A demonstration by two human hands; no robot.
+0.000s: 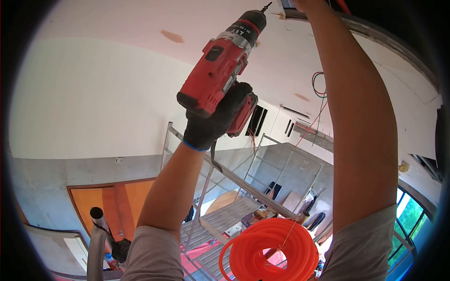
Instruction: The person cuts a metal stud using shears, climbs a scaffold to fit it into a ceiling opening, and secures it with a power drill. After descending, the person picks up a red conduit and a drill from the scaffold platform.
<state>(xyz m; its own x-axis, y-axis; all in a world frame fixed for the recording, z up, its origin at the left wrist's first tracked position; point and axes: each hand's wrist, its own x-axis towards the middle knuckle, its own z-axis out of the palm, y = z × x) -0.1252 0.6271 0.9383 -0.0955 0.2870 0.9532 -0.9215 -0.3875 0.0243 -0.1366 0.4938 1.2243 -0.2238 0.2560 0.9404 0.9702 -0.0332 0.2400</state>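
Note:
My left hand (218,110), in a black glove with a blue cuff edge, is wrapped round the grip of a red and black cordless drill (215,70). The drill tilts upward, its thin bit (266,6) aimed at the white ceiling with no contact that I can make out. My right arm stretches up to the ceiling opening (293,13). Only a sliver of my right hand (305,4) shows at the top edge; its fingers are out of frame. Below, between my arms, is a coil of bright orange tubing (239,248) tied with string.
Metal scaffold rails (253,189) and a slatted platform (229,215) stand below. A metal post (96,239) rises at lower left. Red and green wires (318,86) dangle from the ceiling. Orange wooden doors (129,201) and a window (410,220) lie beyond.

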